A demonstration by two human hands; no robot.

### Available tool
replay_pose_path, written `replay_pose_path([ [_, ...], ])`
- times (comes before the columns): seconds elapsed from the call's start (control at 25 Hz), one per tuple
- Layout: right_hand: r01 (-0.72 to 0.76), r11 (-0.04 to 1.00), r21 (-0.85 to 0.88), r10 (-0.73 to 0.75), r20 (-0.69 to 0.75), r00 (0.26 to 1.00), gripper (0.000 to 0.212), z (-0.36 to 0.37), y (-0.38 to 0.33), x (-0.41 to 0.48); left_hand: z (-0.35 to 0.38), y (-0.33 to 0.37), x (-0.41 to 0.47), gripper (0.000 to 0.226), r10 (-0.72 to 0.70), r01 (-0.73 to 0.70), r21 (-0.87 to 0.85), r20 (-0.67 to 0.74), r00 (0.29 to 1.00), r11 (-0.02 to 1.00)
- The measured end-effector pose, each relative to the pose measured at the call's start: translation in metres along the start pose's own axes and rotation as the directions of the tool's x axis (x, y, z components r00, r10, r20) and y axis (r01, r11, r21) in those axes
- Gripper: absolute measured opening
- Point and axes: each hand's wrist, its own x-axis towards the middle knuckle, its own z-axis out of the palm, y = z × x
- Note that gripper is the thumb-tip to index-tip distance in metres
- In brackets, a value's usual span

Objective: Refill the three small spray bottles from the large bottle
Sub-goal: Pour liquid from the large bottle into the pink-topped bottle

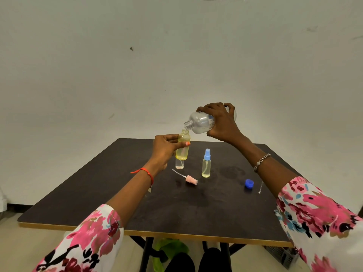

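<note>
My right hand (pixel 222 122) grips the large clear bottle (pixel 200 122), tipped on its side with its open neck touching the mouth of a small uncapped bottle (pixel 183 147). My left hand (pixel 164 149) holds that small bottle above the table; yellowish liquid fills its lower part. Behind it, partly hidden, a second small clear bottle (pixel 179 164) stands on the table. A third small bottle (pixel 206 163) with a blue spray top stands upright to the right. A pink spray head (pixel 189 179) with its tube lies on the dark table (pixel 98 193).
A blue screw cap (pixel 249 183) lies on the table's right side, next to a thin metal chain (pixel 260 187). A damp patch darkens the tabletop (pixel 229 171) behind the blue-topped bottle. A plain wall rises behind the table. Something green (pixel 169 250) lies on the floor under the table.
</note>
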Motion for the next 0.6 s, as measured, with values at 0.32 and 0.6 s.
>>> replay_pose_path([
  [0.32,0.001,1.000,-0.003,-0.001,0.000,1.000,0.060,0.0003,-0.0001,0.0008,0.0004,0.0014,-0.0010,0.045,0.000,0.000,-0.001,-0.006,1.000,1.000],
  [0.6,0.004,1.000,-0.007,-0.004,-0.002,1.000,0.060,-0.0016,0.0002,0.0003,0.0006,0.0010,-0.0005,0.045,0.008,-0.008,0.000,0.002,1.000,1.000],
])
